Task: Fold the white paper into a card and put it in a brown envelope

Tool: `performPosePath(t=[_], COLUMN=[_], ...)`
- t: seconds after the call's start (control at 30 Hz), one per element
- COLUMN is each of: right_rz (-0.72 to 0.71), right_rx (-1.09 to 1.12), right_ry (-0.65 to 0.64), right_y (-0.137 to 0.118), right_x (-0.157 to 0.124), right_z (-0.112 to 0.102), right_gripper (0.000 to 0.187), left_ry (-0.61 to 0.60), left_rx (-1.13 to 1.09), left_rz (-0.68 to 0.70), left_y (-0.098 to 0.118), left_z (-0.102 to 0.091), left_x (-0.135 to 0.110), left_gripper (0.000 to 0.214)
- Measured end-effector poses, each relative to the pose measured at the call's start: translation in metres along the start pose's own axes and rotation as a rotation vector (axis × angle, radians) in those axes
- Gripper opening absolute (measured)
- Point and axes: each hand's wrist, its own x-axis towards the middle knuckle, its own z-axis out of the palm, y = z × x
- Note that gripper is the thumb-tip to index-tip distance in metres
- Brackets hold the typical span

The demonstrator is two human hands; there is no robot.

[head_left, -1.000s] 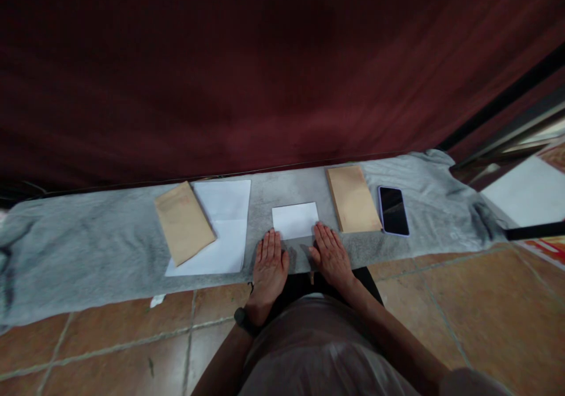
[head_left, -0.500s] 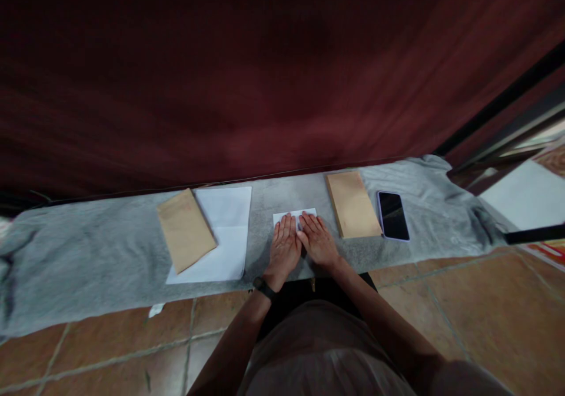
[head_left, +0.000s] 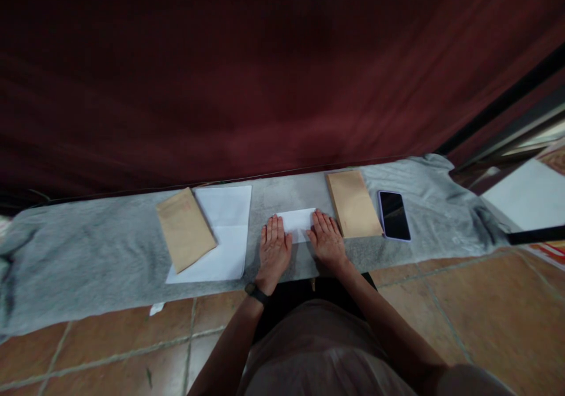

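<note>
A small folded sheet of white paper [head_left: 298, 219] lies on the grey cloth in front of me. My left hand [head_left: 274, 248] lies flat at its left end, fingers stretched out. At the right end my right hand [head_left: 327, 240] rests palm down, also with straight fingers. Both hands cover the paper's ends, so its side edges are partly hidden. To the right of my right hand is a stack of brown envelopes [head_left: 354, 204].
The grey cloth [head_left: 101, 249] covers a long narrow surface against a dark red curtain [head_left: 282, 90]. Left lie larger white sheets [head_left: 232, 225] with a brown envelope [head_left: 186, 229] on top. A phone [head_left: 394, 215] lies right of the stack. Tiled floor [head_left: 233, 310] shows below.
My hands have slid apart across the paper, the left one leftward and the right one rightward. More of the paper's middle shows between them.
</note>
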Motion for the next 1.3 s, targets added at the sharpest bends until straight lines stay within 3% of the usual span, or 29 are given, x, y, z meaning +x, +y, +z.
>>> performPosePath(t=[0.17,0.43,0.63,0.83,1.1,1.3], right_rz=[0.035,-0.08,0.054,0.129,0.309,0.344], right_rx=[0.019,0.048,0.024,0.114,0.482,0.43], right_ry=[0.003,-0.084,-0.007,0.036,0.103,0.128], right_y=[-0.002,-0.021,-0.009,-0.006,0.002,0.006], right_x=[0.005,0.027,0.021,0.021,0.035,0.036], right_z=[-0.003,-0.004,0.0,0.0,0.018,0.021], right_gripper=[0.057,0.048,0.054,0.054,0.055,0.058], left_ry=[0.02,-0.071,-0.082,-0.133,-0.152,-0.216], left_rx=[-0.001,-0.039,-0.014,-0.061,0.009,0.072], left_rz=[-0.026,0.144,0.105,0.168,0.161,0.198], left_y=[0.0,0.033,0.028,0.02,0.033,0.036], left_z=[-0.003,0.007,0.006,0.001,-0.008,-0.007], left_x=[0.0,0.012,0.008,0.005,0.005,0.01], left_gripper=[0.058,0.058,0.063,0.081,0.07,0.055])
